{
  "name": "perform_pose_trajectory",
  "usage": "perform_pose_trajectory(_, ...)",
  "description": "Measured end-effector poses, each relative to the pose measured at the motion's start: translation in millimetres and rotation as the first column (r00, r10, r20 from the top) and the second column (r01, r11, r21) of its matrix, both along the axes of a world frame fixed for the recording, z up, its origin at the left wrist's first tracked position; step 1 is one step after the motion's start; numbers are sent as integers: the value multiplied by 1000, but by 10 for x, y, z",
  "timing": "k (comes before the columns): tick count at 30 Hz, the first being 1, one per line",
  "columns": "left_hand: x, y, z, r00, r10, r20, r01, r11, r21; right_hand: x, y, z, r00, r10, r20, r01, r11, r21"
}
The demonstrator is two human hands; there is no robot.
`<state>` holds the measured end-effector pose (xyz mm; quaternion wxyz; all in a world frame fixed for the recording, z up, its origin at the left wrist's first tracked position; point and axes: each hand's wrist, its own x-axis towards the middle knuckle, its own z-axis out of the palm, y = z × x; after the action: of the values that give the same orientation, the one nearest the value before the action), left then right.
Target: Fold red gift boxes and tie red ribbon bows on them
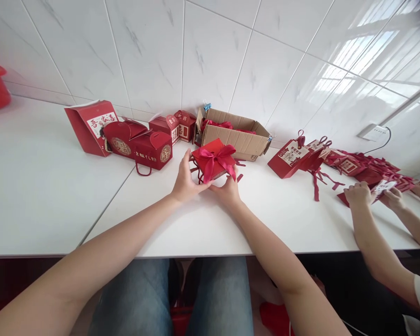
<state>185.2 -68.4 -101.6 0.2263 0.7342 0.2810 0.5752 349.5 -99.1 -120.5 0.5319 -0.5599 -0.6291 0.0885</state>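
Between my two hands is a small red gift box (206,150), tilted above the white table. A shiny red ribbon bow (217,161) is tied across its top, with a tail hanging down at the front. My left hand (189,179) is closed round the box's left side, thumb along the near edge. On the right side my right hand (227,184) grips it, its thumb close to the left one. Dark red cords show beside my left fingers. The underside of the box is hidden.
Behind the box, a cardboard carton (236,140) holds red ribbons. Several red boxes (154,148) stand to the left, beside a large red bag-shaped box (87,130). A red gift bag (289,158) stands right. Farther right, a co-worker's hands (360,193) hold a red item near piled ribboned boxes (367,168).
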Motion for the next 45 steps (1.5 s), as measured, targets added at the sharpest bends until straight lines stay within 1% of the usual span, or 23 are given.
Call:
perform_pose_trajectory(4,12,3,-17,993,-108,-51,106,993,-48,41,18,-7,999,-43,-29,44,998,35)
perform_pose_trajectory(6,11,18,-27,986,-143,-83,138,988,-63,69,26,12,998,-57,-41,59,997,54)
perform_pose_trajectory(8,6,44,-56,983,-130,-132,119,989,-87,98,41,37,996,-77,-54,81,995,65)
perform_pose_trajectory(10,-4,80,-106,976,-96,-197,72,989,-127,152,64,67,990,-125,-72,130,989,71)
perform_pose_trajectory(12,-17,124,-166,966,-70,-249,27,985,-172,255,87,104,973,-211,-89,217,974,63)
perform_pose_trajectory(14,-28,167,-218,960,-57,-273,2,980,-199,417,100,148,931,-351,-104,355,934,25)
perform_pose_trajectory(15,-33,186,-237,959,-51,-278,-6,980,-201,515,98,171,890,-444,-106,446,895,-6)
perform_pose_trajectory(16,-36,201,-250,958,-43,-282,-14,980,-197,619,90,194,835,-543,-94,541,840,-46)
perform_pose_trajectory(18,-39,217,-261,956,-20,-292,-36,982,-188,823,58,232,702,-711,-44,701,700,-135)
perform_pose_trajectory(19,-38,219,-259,955,-6,-297,-52,981,-186,916,37,244,647,-763,-12,747,637,-190)
perform_pose_trajectory(21,-35,211,-243,952,20,-307,-84,977,-196,1064,-3,253,572,-818,55,779,522,-347)
perform_pose_trajectory(23,-32,194,-215,947,24,-322,-99,971,-219,1160,-30,242,538,-836,106,758,425,-495)
perform_pose_trajectory(24,-31,183,-199,943,20,-332,-102,967,-233,1191,-35,232,525,-842,123,746,385,-544)
perform_pose_trajectory(26,-31,164,-168,934,7,-357,-106,960,-259,1232,-32,210,491,-859,145,747,329,-578)
perform_pose_trajectory(28,-34,150,-145,928,-1,-371,-109,955,-275,1268,-16,195,458,-873,168,764,289,-577)
perform_pose_trajectory(30,-40,144,-137,930,-2,-369,-108,955,-276,1323,3,191,449,-872,195,768,265,-584)
perform_pose_trajectory(32,-44,145,-144,933,0,-361,-104,958,-268,1416,21,195,470,-855,221,762,265,-591)
perform_pose_trajectory(34,-46,152,-164,933,7,-360,-108,959,-260,1552,33,200,504,-826,253,760,285,-585)
perform_pose_trajectory(37,-43,177,-213,927,28,-374,-130,959,-252,1811,49,200,560,-771,302,761,336,-555)
perform_pose_trajectory(39,-40,203,-257,926,44,-376,-144,959,-243,1983,73,189,580,-748,322,761,356,-542)
perform_pose_trajectory(41,-36,229,-302,928,58,-368,-148,964,-222,2117,114,169,570,-752,331,768,346,-539)
perform_pose_trajectory(43,-33,238,-329,926,72,-371,-152,969,-192,2196,166,138,535,-777,332,785,312,-535)
perform_pose_trajectory(45,-29,222,-324,914,93,-395,-166,974,-155,2227,210,100,492,-805,332,806,276,-524)
